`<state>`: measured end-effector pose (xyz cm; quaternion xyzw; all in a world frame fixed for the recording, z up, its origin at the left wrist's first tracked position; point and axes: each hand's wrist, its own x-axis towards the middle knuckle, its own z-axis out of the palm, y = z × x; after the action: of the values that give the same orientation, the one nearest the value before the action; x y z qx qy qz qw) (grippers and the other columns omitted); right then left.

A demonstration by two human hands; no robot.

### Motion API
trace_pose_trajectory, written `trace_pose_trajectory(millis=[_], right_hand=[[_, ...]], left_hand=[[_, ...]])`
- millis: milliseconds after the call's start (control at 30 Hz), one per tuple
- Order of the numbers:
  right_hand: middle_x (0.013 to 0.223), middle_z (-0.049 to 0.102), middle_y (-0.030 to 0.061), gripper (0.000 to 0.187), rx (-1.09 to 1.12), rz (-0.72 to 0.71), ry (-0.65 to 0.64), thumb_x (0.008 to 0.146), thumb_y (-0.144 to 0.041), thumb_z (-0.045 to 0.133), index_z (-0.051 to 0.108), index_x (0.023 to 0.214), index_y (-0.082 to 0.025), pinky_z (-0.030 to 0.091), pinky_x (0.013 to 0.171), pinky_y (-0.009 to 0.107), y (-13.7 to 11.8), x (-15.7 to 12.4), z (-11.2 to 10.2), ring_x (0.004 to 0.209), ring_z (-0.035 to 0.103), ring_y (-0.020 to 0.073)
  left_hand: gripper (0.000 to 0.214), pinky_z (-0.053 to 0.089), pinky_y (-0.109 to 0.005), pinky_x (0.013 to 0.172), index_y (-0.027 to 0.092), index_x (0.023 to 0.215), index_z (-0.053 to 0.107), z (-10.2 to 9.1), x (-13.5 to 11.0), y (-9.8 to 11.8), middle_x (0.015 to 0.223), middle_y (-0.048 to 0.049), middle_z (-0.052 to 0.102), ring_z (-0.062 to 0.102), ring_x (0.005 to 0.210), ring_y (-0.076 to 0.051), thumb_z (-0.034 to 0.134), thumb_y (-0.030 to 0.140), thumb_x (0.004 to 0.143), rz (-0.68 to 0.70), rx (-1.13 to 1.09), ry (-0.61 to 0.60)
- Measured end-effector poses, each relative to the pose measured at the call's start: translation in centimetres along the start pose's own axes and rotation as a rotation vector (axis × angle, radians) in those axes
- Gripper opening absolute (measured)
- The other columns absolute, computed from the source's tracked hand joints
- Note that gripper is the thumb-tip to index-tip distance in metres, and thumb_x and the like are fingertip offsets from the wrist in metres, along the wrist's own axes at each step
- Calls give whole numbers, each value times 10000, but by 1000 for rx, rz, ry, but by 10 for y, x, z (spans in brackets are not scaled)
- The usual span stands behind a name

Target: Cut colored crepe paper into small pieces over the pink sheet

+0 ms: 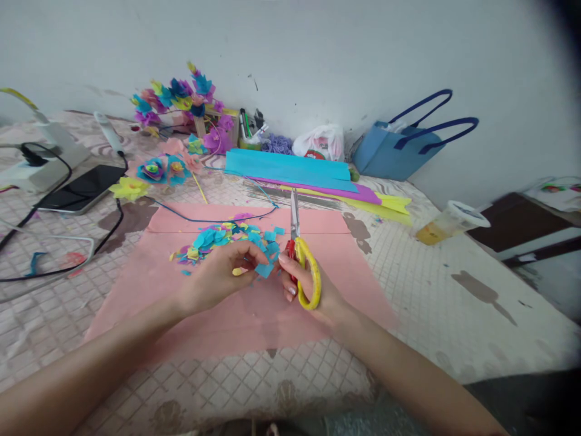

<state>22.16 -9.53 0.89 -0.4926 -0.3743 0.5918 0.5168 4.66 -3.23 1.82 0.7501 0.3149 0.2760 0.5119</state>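
Observation:
My right hand [313, 290] is closed around yellow-handled scissors [300, 254], blades pointing away from me and closed. My left hand [222, 275] pinches a small blue paper scrap [264, 270] right beside the scissors, with a bit of yellow paper under its fingers. Both hands hover over a pink paper sheet [345, 254] spread on the table. Just beyond my left hand lies a pile of blue, yellow and purple paper cuttings [227, 237].
Folded blue, purple and yellow paper sheets [290, 169] lie behind the pink sheet. Paper flowers [181, 100] stand at the back left, with a phone [84, 189], cables and a power strip [40, 163] on the left. A blue bag [399, 148] and a plastic cup [447, 223] sit to the right.

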Motion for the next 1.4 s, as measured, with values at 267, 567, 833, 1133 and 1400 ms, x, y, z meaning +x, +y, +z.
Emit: trace_pose_trajectory(millis=[267, 567, 833, 1133, 1400], right_hand=[[725, 599, -44, 211, -148, -28, 113, 649, -201, 601, 487, 825, -202, 389, 361, 185, -4, -1, -1, 411, 422, 47], [702, 516, -63, 319, -133, -34, -2, 668, -335, 719, 492, 849, -203, 394, 348, 182, -2, -2, -2, 425, 421, 46], [695, 534, -57, 286, -131, -44, -8, 678, -291, 695, 486, 854, -207, 413, 367, 186, -1, -3, -1, 450, 443, 60], [693, 521, -61, 272, -131, -56, 18, 691, -304, 691, 491, 843, -201, 414, 371, 209, -1, -3, -1, 412, 424, 50], [677, 524, -66, 285, -137, -30, 45, 661, -282, 680, 478, 847, -204, 396, 364, 191, -2, -3, 0, 426, 438, 54]], left_hand=[[152, 517, -323, 771, 179, 858, 619, 2, -1, 0, 868, -34, 652, 627, 821, -188, 605, 117, 719, 30, 46, 44], [117, 498, -298, 724, 179, 856, 600, 4, -3, 0, 863, -22, 632, 622, 803, -164, 582, 106, 766, 89, 84, 0], [76, 489, -292, 691, 162, 802, 603, 7, -2, -2, 781, -18, 616, 597, 739, -153, 611, 230, 836, 21, -34, -7], [100, 498, -321, 733, 161, 832, 600, 8, -2, -5, 831, -31, 625, 613, 789, -174, 637, 253, 814, -19, -137, 10], [74, 506, -328, 768, 176, 873, 581, 11, -4, -3, 875, -27, 619, 619, 816, -166, 574, 143, 807, 6, -82, -23]])
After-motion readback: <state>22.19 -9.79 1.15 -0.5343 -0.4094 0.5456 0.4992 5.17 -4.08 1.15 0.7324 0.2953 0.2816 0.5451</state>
